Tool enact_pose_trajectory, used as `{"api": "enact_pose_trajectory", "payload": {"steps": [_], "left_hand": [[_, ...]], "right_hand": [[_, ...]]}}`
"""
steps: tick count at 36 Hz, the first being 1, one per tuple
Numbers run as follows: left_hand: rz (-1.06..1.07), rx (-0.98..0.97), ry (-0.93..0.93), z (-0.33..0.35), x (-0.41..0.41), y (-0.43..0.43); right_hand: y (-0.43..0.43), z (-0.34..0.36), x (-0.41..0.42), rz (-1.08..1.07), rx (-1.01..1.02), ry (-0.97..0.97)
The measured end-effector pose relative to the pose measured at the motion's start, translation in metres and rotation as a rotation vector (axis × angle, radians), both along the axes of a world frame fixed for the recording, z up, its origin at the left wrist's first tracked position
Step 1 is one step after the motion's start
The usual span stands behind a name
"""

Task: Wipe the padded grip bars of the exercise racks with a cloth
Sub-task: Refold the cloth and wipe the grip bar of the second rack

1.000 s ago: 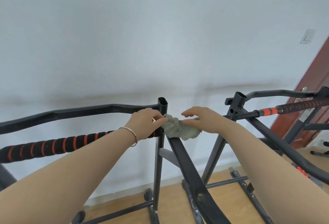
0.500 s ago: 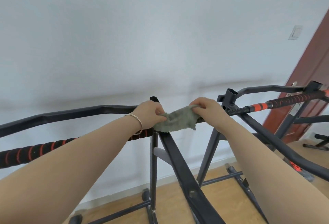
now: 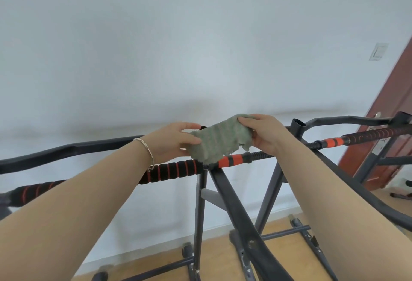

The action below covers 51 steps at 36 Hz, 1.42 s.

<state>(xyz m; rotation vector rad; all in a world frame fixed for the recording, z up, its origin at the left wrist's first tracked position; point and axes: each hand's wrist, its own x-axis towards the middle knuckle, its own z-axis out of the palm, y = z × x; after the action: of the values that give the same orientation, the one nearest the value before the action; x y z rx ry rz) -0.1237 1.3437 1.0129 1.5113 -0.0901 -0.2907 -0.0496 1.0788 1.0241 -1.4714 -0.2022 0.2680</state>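
moved: since the frame half a second back, both hands have come up off the bar and drawn the cloth (image 3: 219,141) out flatter between them; the bar junction it covered now shows

cloth: grey-green, nubbly, in ridged rows, ragged along its lower right edge; it is held in the air just above where the two racks meet, and i cannot tell if its lower corner touches the bar

left hand (image 3: 172,142): pinches the cloth's left edge, thumb on the near face; a bracelet (image 3: 146,147) sits on the wrist

right hand (image 3: 265,134): grips the upper right corner, fingers curled over the top edge

left padded bar (image 3: 174,171): black foam with red rings, running left from the junction under my left forearm; just below the cloth

orange band (image 3: 231,160): on the bar just right of the junction, below the cloth's torn edge

right padded bar (image 3: 379,134): dark with red rings, over by the door (image 3: 379,147), well apart from the cloth

done: i judge nothing is being wiped at this instant; the cloth is being spread, perhaps refolded; the foam shows no mark that tells me which bar is already clean

left: i judge the right padded bar remains, and possibly more of the left one
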Motion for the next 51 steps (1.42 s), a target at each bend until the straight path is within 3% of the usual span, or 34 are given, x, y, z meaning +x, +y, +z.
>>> {"api": "enact_pose_trajectory", "payload": {"steps": [3, 8, 19, 30, 32, 34, 36, 37, 39, 41, 45, 49, 51], "left_hand": [[-0.07, 0.212, 0.011, -0.001, -0.005, 0.005], [0.1, 0.573, -0.069, -0.001, -0.015, 0.016], [0.363, 0.429, -0.291, -0.012, -0.022, 0.03], [0.326, 0.567, -0.357, 0.007, 0.008, 0.027], [0.327, 0.745, -0.318, 0.008, 0.014, 0.021], [0.341, 1.185, -0.332, 0.001, 0.016, 0.012], [0.425, 1.562, -0.498, -0.013, 0.013, -0.003], [0.43, 1.643, -0.577, -0.023, 0.011, -0.012], [0.288, 1.662, -0.61, -0.046, 0.007, -0.027], [0.075, 1.651, -0.505, -0.065, 0.007, -0.033], [-0.041, 1.59, -0.448, -0.071, 0.017, -0.023], [-0.096, 1.57, -0.426, -0.068, 0.025, -0.021], [-0.132, 1.511, -0.39, -0.065, 0.03, -0.02]], "right_hand": [[0.008, 0.002, -0.004, 0.02, -0.03, 0.003], [0.014, 0.002, -0.01, 0.066, -0.138, -0.005], [0.023, -0.029, -0.031, 0.159, -0.298, 0.089], [0.015, -0.032, -0.055, 0.441, -0.861, -0.054], [0.014, -0.036, -0.048, 0.308, -0.962, -0.144], [0.015, -0.041, -0.038, 0.133, -0.976, -0.268], [0.018, -0.047, -0.025, -0.02, -1.059, -0.46], [0.02, -0.049, -0.019, -0.075, -1.115, -0.544], [0.024, -0.056, -0.006, -0.101, -1.191, -0.672], [0.029, -0.063, 0.004, -0.058, -1.344, -0.78], [0.042, -0.072, 0.02, 0.239, -1.661, -0.842], [0.046, -0.075, 0.037, 0.329, -1.631, -0.796], [0.046, -0.078, 0.037, 0.313, -1.657, -0.908]]}}
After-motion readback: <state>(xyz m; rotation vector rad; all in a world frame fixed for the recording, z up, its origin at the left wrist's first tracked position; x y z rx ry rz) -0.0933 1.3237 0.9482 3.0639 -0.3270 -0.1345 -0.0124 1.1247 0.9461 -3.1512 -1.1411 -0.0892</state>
